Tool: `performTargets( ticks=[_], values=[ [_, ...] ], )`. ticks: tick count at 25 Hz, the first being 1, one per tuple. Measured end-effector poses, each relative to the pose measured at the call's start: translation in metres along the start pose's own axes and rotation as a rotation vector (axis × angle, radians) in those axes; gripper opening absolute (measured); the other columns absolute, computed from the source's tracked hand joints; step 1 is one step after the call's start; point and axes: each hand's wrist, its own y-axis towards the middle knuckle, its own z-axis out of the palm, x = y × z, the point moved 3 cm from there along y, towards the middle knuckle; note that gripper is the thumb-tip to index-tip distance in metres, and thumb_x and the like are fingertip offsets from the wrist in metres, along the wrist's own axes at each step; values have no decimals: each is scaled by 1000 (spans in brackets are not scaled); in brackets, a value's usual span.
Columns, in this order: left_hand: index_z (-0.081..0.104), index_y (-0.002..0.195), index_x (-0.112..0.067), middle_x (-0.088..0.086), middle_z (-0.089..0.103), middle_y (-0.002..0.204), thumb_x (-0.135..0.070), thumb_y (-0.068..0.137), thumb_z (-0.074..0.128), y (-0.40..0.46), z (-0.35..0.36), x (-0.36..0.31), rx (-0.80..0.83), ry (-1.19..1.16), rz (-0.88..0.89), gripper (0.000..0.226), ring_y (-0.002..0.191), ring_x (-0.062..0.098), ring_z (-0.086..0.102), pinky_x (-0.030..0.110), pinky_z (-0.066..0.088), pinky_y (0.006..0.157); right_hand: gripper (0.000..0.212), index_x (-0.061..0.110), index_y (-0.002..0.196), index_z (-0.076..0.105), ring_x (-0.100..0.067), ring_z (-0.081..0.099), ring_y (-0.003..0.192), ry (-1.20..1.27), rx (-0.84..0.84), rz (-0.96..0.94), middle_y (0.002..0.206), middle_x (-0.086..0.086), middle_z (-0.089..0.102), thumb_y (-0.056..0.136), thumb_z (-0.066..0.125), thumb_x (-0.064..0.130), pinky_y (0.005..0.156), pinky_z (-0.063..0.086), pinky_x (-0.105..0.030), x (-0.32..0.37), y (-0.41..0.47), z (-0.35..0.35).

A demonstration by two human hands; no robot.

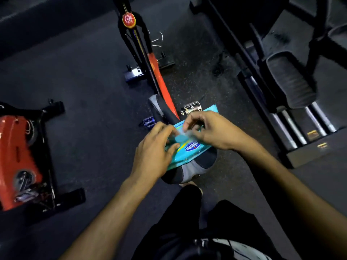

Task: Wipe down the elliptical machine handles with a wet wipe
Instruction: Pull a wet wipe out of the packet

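Dark speckled gym floor [90,94], red exercise bikes [16,156]

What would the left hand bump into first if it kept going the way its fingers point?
Probably the turquoise wet wipe pack. The left hand already touches it, fingers aimed across it toward the right hand, which would likely come next. Depth is unclear.
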Motion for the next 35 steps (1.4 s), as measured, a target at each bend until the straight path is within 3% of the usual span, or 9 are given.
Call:
performTargets(
  ticks=[6, 13, 19, 23, 26, 28, 30, 32, 35],
  values=[
    [63, 101, -37, -14, 51, 101, -17, 85, 77, 1, 5, 5, -7, -17, -67, 29, 83, 18, 60, 43, 53, 70, 26, 21, 99, 72, -5, 54, 77, -353, 5, -110, 88, 15, 64, 77, 85, 27, 69, 40, -16, 5, 1, 11],
    [72, 106, -37, -10, 50, 97, -28, 90, 78, 7, 2, 3, 76, 23, -108, 20, 89, 19, 61, 35, 47, 72, 8, 19, 94, 78, -3, 59, 73, -173, -130, -60, 84, 10, 69, 86, 78, 21, 70, 45, -18, -4, -11, 15],
    [66, 118, -44, -10, 56, 103, -30, 89, 74, 16, -8, -6, 178, 147, -118, 33, 104, 24, 64, 39, 51, 82, 1, 18, 88, 74, -14, 60, 77, -342, -187, -93, 83, 3, 68, 87, 74, 18, 72, 46, -31, 0, -4, 8],
    [53, 126, -49, -14, 57, 114, -46, 86, 78, 11, -11, 3, 241, 141, -153, 47, 110, 24, 63, 41, 54, 87, 10, 21, 85, 71, -11, 67, 76, -87, -398, -37, 85, 4, 73, 89, 72, 11, 72, 57, -30, 10, -13, -23],
    [45, 143, -47, -10, 49, 129, -24, 89, 69, 9, -22, -2, 343, 195, -140, 63, 122, 26, 58, 44, 52, 94, 19, 15, 86, 68, -15, 69, 73, 251, -375, -11, 86, -1, 72, 89, 67, -4, 71, 61, -40, 29, -26, -47],
    [36, 154, -42, -8, 44, 140, -15, 86, 61, 16, -36, -18, 280, 223, -73, 78, 129, 23, 52, 43, 50, 99, 26, 10, 90, 65, -12, 67, 72, 378, -308, -56, 87, -2, 69, 87, 63, -15, 69, 60, -33, 42, -35, -58],
    [44, 151, -39, -12, 51, 143, -17, 79, 58, 23, -51, -50, 118, -80, 38, 77, 126, 13, 56, 33, 49, 101, 30, 11, 93, 65, -7, 64, 73, 421, -265, -115, 88, 3, 67, 81, 65, -16, 67, 58, -24, 50, -41, -64],
    [58, 139, -35, -10, 67, 130, -21, 83, 63, 32, -52, -86, 83, -552, 55, 59, 114, 11, 67, 28, 54, 95, 29, 11, 97, 65, -8, 64, 77, 439, -245, -148, 88, 4, 69, 75, 71, -8, 69, 54, -21, 54, -48, -75],
    [73, 113, -34, -2, 76, 98, -29, 84, 79, 52, -33, -119, 34, -763, -37, 30, 88, 15, 71, 41, 60, 83, 35, 9, 106, 64, -12, 65, 84, 441, -262, -150, 91, -4, 70, 79, 74, -11, 72, 53, -20, 51, -58, -98]
  ],
)
